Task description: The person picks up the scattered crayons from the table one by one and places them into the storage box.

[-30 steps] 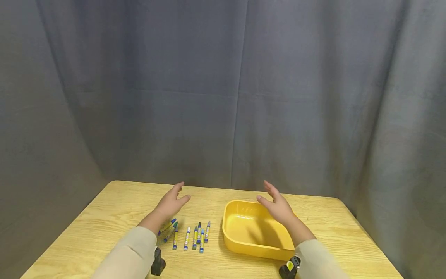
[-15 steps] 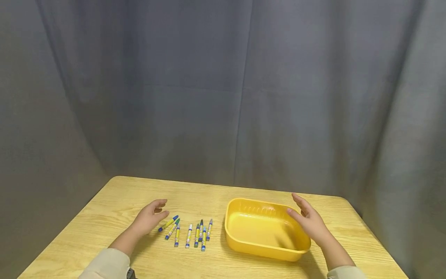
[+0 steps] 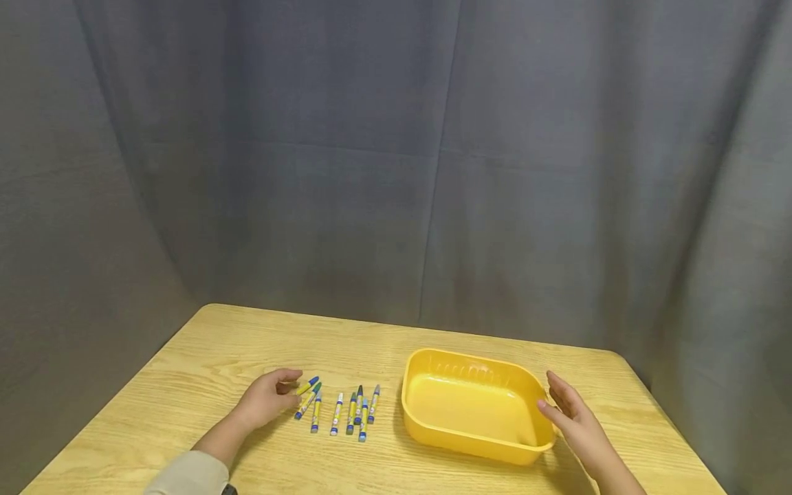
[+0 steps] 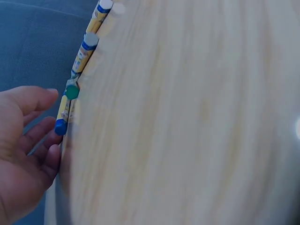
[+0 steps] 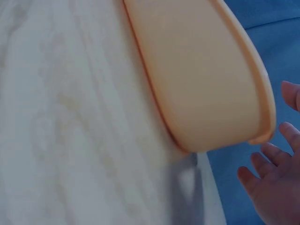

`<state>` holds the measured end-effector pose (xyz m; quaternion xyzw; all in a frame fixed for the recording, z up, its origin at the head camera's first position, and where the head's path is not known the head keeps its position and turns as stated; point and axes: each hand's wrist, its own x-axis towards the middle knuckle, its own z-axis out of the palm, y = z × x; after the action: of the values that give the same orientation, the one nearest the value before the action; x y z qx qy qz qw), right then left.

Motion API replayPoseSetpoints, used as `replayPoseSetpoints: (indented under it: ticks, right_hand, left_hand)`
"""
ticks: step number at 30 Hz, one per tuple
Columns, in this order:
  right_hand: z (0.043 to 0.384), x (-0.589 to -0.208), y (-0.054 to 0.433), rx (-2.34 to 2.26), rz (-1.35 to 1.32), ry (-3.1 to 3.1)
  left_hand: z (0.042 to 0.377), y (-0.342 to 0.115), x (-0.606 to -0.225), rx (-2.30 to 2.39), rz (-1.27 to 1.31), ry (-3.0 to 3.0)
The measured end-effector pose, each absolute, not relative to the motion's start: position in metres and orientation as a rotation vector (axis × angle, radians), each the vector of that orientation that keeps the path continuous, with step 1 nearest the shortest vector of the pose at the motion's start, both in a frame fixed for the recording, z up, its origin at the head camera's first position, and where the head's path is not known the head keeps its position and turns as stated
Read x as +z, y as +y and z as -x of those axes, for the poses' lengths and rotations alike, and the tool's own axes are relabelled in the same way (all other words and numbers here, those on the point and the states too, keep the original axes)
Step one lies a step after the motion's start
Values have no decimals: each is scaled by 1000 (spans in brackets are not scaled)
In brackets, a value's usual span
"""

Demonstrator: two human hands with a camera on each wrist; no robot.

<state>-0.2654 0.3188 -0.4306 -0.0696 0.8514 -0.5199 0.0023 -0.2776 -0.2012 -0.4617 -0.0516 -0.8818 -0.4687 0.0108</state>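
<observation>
Several crayons in yellow and blue wrappers lie on the wooden table in the head view. At their left end is my left hand (image 3: 262, 401), its thumb and fingers spread around the near end of a blue crayon (image 4: 62, 117) but not gripping it. A green crayon (image 3: 309, 401) lies right beside that one. My right hand (image 3: 577, 421) is at the right end of a yellow plastic bin (image 3: 473, 445), thumb close to the rim and fingers loosely extended. From the right wrist, the bin's outer wall (image 5: 201, 84) shows with the fingers just off its corner.
Between the left hand and the bin, a white crayon (image 3: 337, 414) and a light blue crayon (image 3: 363, 421) lie among others. The table (image 3: 278, 330) ends at a grey curtain (image 3: 346, 206) behind.
Both hands have come down and moved apart: the left to the leftmost crayons, the right from over the bin to its right end. The view has shifted slightly.
</observation>
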Motion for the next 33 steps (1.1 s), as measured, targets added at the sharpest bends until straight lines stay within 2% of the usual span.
replayPoseSetpoints:
  ticks: [19,26,33]
  right_hand:
    - [267,-455,314,-1823,93,2503]
    - [268,-460,314,-1836,81,2464]
    - [267,-463,314,-1859,83,2436]
  left_hand:
    - [288,-190,-472,-1088,133,-2798]
    - [287,-191,-470,-1188,104,-2793]
    - [286,-191,-455,-1534,57,-2695]
